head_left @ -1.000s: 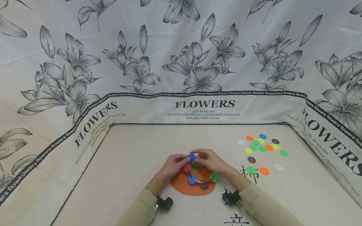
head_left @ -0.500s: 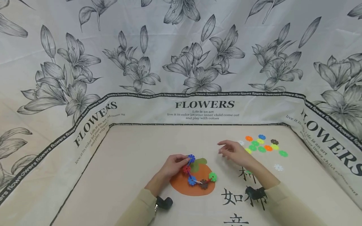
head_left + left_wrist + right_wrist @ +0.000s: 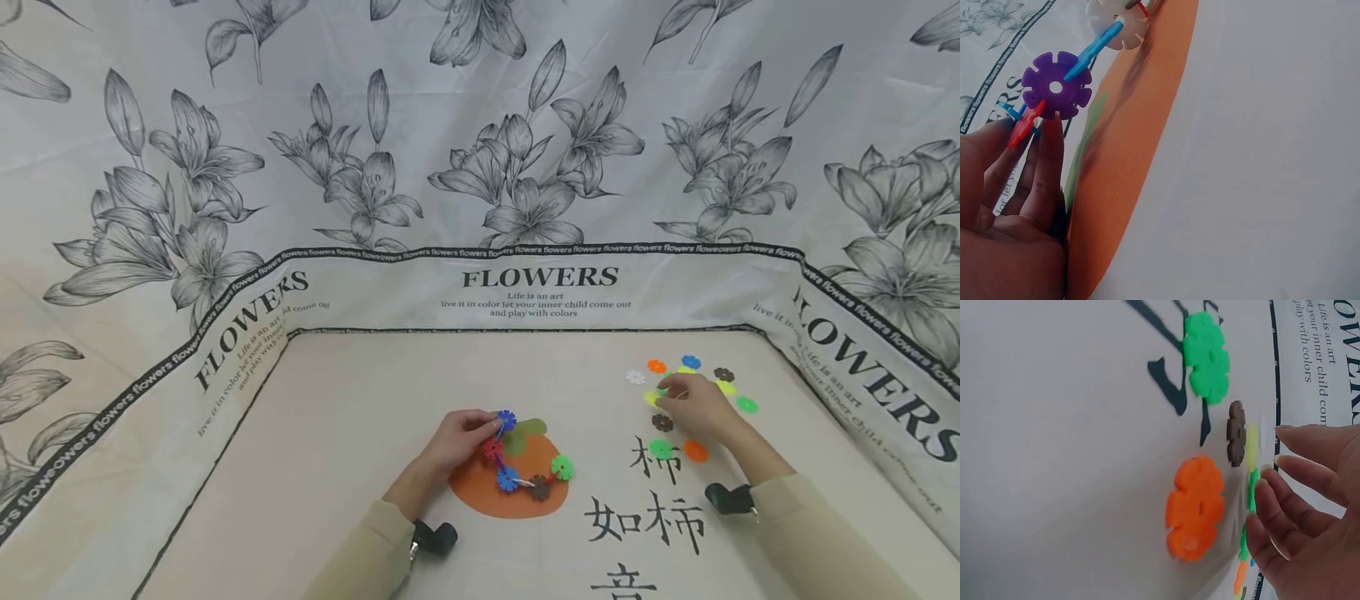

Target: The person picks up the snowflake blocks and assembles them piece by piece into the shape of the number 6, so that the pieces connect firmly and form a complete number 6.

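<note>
While the left hand pinches the far end of the disc chain over the orange print, the right hand hovers farther right among loose discs, thumb and fingertips apart. A brown disc lies just nearer.

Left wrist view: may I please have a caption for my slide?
Left hand's grip holding a chain of interlocked slotted discs, including a purple disc, near an orange print.

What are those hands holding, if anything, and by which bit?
The left hand holds the chain of linked flower discs by the dark blue disc at one end; the right hand holds nothing visible.
</note>
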Tool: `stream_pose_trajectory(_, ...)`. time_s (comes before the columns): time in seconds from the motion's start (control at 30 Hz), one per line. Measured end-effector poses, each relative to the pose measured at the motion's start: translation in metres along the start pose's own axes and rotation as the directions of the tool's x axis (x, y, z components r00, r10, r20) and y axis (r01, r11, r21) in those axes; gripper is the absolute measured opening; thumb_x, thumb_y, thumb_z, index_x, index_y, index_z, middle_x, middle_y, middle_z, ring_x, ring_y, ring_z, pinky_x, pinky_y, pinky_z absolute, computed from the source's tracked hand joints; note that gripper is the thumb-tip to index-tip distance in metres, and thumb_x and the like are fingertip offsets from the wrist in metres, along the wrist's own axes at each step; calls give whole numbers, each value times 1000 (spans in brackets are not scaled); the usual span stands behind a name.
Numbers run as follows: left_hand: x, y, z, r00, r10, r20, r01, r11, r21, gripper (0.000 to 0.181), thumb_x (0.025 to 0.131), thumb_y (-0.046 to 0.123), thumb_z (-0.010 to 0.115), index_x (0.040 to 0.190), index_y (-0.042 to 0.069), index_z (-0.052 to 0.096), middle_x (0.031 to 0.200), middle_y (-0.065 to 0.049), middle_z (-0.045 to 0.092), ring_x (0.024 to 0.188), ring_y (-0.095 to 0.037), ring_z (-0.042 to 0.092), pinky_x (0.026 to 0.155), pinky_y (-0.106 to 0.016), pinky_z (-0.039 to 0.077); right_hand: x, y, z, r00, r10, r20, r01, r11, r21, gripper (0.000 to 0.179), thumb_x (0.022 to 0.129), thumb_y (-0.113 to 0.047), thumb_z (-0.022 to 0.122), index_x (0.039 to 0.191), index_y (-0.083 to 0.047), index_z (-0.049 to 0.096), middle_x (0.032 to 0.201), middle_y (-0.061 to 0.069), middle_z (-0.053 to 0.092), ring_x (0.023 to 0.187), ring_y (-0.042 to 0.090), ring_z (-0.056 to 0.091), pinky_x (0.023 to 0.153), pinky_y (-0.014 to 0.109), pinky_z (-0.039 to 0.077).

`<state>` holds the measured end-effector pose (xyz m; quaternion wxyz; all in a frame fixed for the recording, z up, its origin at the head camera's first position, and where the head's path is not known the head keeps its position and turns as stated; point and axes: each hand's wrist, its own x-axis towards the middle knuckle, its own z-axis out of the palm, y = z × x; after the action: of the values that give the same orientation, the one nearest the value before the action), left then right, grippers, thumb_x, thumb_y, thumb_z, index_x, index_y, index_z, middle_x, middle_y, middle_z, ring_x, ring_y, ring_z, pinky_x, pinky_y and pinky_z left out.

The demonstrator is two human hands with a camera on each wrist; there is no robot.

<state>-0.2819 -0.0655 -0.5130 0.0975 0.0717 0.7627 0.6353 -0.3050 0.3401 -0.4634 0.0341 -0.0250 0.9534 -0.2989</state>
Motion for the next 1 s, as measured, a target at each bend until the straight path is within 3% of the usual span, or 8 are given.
stream_pose_trajectory(0.3,-1,-1,0,1000,-17,-1,17,1000,8,23,98,24,72,106,4,77,101,-2,73,99,-16,60,94,-32,50,6,11,7,999,22,26,-22,1000,1,42,97,-18,67,130,6,58,107,22,62,82,26,57,67,35,49)
stream_pose_trajectory(0.57,-1,3,-1,999,-37,-3,37,999,-1,23,98,25,71,107,4,77,102,-2,73,100,-16,60,97,-34,50,7,9,6,1000,26,-1,-26,1000,10,40,97,-20,67,125,7,56,117,28,61,98,36,59,83,47,53)
stream_pose_trajectory(0.8,-2,6,0,999,-40,-8,40,999,2,23,99,22,70,109,2,76,104,-4,73,100,-16,59,99,-39,50,3,0,11,1000,14,-21,-11,990,139,37,99,-23,67,123,4,57,109,20,64,89,27,59,72,32,52)
stream_pose_trajectory(1.0,-2,4,1,999,-50,-10,50,999,12,23,99,22,70,109,3,76,104,-2,72,101,-16,59,99,-39,49,0,-23,21,999,-51,0,48,956,289,42,100,-23,67,127,7,54,99,17,67,74,25,55,59,29,47)
